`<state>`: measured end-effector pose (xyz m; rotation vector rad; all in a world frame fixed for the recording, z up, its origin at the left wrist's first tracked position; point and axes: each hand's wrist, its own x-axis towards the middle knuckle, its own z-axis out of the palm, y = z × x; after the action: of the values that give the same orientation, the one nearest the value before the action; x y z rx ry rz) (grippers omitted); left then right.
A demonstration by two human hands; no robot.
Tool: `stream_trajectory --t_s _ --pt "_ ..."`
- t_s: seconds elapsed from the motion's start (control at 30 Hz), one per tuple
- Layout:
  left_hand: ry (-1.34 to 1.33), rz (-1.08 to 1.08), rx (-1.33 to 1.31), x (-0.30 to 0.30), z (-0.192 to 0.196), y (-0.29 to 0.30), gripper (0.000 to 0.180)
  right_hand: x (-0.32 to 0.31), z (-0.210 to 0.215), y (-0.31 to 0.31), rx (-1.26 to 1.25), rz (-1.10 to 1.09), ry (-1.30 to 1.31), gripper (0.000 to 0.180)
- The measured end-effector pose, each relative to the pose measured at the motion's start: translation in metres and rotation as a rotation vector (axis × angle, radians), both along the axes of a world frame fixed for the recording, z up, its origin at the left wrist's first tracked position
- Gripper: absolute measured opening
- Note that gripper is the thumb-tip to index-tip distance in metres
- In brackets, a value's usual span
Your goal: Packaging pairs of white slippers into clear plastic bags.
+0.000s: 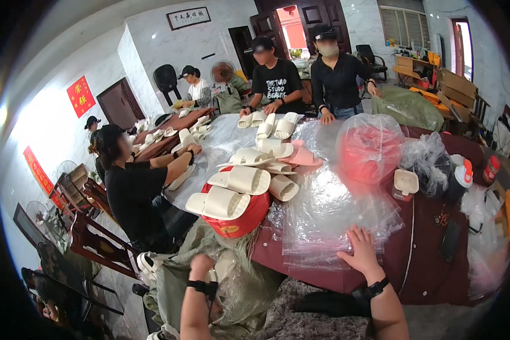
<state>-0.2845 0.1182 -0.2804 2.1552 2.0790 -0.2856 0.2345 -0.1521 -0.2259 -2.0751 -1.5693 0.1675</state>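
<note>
My right hand (359,249) lies flat with fingers spread on a stack of clear plastic bags (334,215) at the near edge of the dark red table (430,255). My left hand (201,265) reaches down into a large grey-green sack (238,283) below the table edge; its fingers are hidden inside. Cream slippers (232,190) are piled on a red basin (246,218) just beyond the sack, with a pink pair (301,156) behind them.
A red-filled clear bag (369,147) and crumpled plastic (428,161) sit at the right, beside a small cream container (406,182) and a bottle (462,175). Several people work around the table: one seated at left (133,190), two standing at the far end (277,79).
</note>
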Motion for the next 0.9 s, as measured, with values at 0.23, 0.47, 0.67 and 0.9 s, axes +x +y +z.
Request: stream_trajectory --t_s 0.23,0.47,0.67,0.9 --pt "-0.531 -0.214 0.785 0.086 0.202 0.018 0.057 0.002 -0.006 0.001 0.034 0.015 -0.017 0.082" --pt "-0.613 -0.252 0.370 0.150 0.189 0.118 0.069 -0.001 -0.005 0.004 -0.002 0.013 0.013 0.083" --pt "-1.209 -0.132 -0.271 0.207 0.192 0.129 0.063 0.001 -0.008 0.001 0.014 0.026 0.019 0.083" --pt "-1.464 -0.028 -0.316 0.203 0.184 0.094 0.030 0.002 -0.012 0.001 0.052 0.041 -0.010 0.083"
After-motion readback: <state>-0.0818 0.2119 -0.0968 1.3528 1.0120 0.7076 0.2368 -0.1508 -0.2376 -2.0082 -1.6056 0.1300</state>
